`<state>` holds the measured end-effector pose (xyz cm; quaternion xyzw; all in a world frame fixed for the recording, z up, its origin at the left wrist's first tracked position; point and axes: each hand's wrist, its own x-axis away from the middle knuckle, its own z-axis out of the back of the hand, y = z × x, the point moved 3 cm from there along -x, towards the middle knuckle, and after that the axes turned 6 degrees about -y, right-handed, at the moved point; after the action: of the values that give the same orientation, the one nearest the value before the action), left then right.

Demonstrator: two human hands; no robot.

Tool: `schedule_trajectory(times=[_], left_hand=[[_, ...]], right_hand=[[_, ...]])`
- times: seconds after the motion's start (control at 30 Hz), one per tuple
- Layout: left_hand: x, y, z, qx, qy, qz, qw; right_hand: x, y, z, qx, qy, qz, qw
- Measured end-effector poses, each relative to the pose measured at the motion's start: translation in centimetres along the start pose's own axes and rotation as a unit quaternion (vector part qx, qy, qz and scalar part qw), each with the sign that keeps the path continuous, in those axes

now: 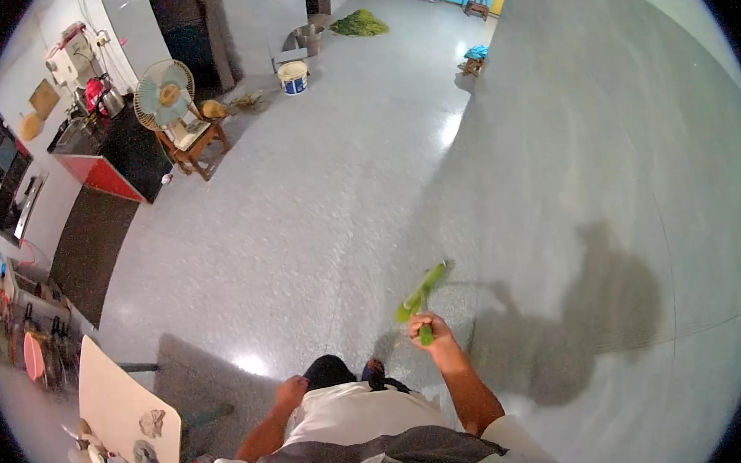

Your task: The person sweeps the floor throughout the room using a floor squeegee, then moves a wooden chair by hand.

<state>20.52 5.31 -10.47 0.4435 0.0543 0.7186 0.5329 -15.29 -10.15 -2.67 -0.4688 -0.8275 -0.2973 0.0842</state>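
Note:
My right hand (pixel 428 326) is closed round the green handle of a squeegee (pixel 421 292), held out in front of my body above the grey floor. Its wide green head has a pale strip and slants up to the right. My left hand (pixel 291 391) hangs low beside my dark trousers, fingers curled in, and I see nothing in it. The grey floor (pixel 325 209) spreads out shiny ahead, with my shadow cast to the right.
A white-topped table (pixel 128 416) with small items stands close on my left. Further off are a fan (pixel 165 93) on a wooden chair (pixel 196 147), a black counter (pixel 133 150), a white-and-blue bucket (pixel 293 77), a green heap (pixel 359 23) and a small stool (pixel 472 67).

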Motion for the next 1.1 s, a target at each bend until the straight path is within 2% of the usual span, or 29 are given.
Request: schedule_trajectory(times=[0.07, 0.13, 0.2, 0.23, 0.27, 0.33, 0.37, 0.4, 0.43, 0.47, 0.53, 0.57, 0.63, 0.73, 0.8, 0.87, 0.9, 0.93, 1.0, 1.03, 1.07, 1.1], left_hand=[[0.5, -0.2, -0.6, 0.0, -0.047, 0.016, 0.999], [-0.2, -2.0, -1.7, 0.025, -0.055, 0.025, 0.998], [-1.1, -4.4, -2.8, 0.048, 0.006, -0.04, 0.998], [-1.6, -4.2, -2.6, -0.016, -0.025, 0.063, 0.998], [-3.0, -6.6, -4.1, -0.077, -0.045, -0.064, 0.994], [-1.0, -2.7, -0.7, 0.004, -0.043, 0.04, 0.998], [-1.2, -3.8, -0.8, 0.006, -0.043, 0.045, 0.998], [-2.1, -4.3, -1.1, -0.019, -0.051, -0.047, 0.997], [-3.1, -4.7, -1.6, -0.044, -0.058, -0.14, 0.988], [-4.1, -5.3, -2.0, -0.041, -0.057, -0.138, 0.988], [-5.0, -4.8, -2.0, -0.097, -0.058, -0.111, 0.987], [-5.1, -4.7, -2.0, -0.093, -0.058, -0.108, 0.988], [-4.4, -2.3, 0.0, 0.029, -0.018, -0.021, 0.999], [-3.8, -1.9, 0.6, 0.108, 0.008, -0.008, 0.994], [-3.0, -2.2, 0.8, 0.107, 0.028, 0.025, 0.994], [-3.1, -2.9, 0.4, 0.097, 0.058, 0.071, 0.991], [-2.8, -3.5, -0.1, 0.105, 0.064, 0.081, 0.989], [-2.0, -4.5, -0.8, 0.151, 0.081, 0.101, 0.98], [-0.1, -5.6, -1.9, 0.202, 0.097, 0.129, 0.966], [1.1, -5.2, -2.3, 0.153, 0.091, 0.162, 0.971], [1.8, -5.1, -2.7, 0.104, 0.086, 0.193, 0.972], [1.7, -5.8, -4.1, -0.012, 0.015, 0.172, 0.985]], right_hand=[[-1.3, -0.7, 1.3, 0.173, 0.003, -0.145, 0.974], [-0.5, 1.0, 0.4, 0.122, 0.039, -0.154, 0.98], [-0.4, 2.4, 0.4, 0.258, 0.052, -0.169, 0.95], [-1.4, 2.9, 1.3, 0.245, 0.08, -0.13, 0.957], [-1.4, 4.3, 1.1, 0.243, 0.09, -0.136, 0.956], [-1.2, 7.6, -0.6, 0.25, 0.088, -0.179, 0.948], [-1.3, 8.4, -1.0, 0.258, 0.084, -0.188, 0.944], [-1.7, 9.1, -1.2, 0.259, 0.086, -0.191, 0.943], [-2.1, 10.0, -1.5, 0.241, 0.069, -0.245, 0.937], [-2.4, 10.9, -1.9, 0.222, 0.051, -0.296, 0.927], [-2.8, 12.4, -2.0, 0.232, 0.052, -0.318, 0.918], [-3.2, 13.0, -1.5, 0.227, 0.081, -0.343, 0.908], [-3.7, 14.2, -1.3, 0.19, 0.133, -0.374, 0.898], [-5.5, 14.2, -0.2, 0.144, 0.163, -0.405, 0.888], [-6.9, 13.6, 1.3, 0.16, 0.194, -0.424, 0.87], [-9.0, 11.7, 4.1, 0.252, 0.172, -0.471, 0.828], [-9.3, 11.4, 3.7, 0.19, 0.16, -0.52, 0.817], [-9.6, 10.9, 3.3, 0.189, 0.166, -0.529, 0.81], [-9.8, 8.6, 2.6, 0.076, 0.319, -0.428, 0.842], [-10.9, 4.6, 4.7, 0.154, 0.184, -0.502, 0.831], [-10.2, 3.1, 1.7, 0.255, 0.108, -0.518, 0.81], [-10.3, 0.4, 1.1, 0.159, 0.157, -0.511, 0.83]])
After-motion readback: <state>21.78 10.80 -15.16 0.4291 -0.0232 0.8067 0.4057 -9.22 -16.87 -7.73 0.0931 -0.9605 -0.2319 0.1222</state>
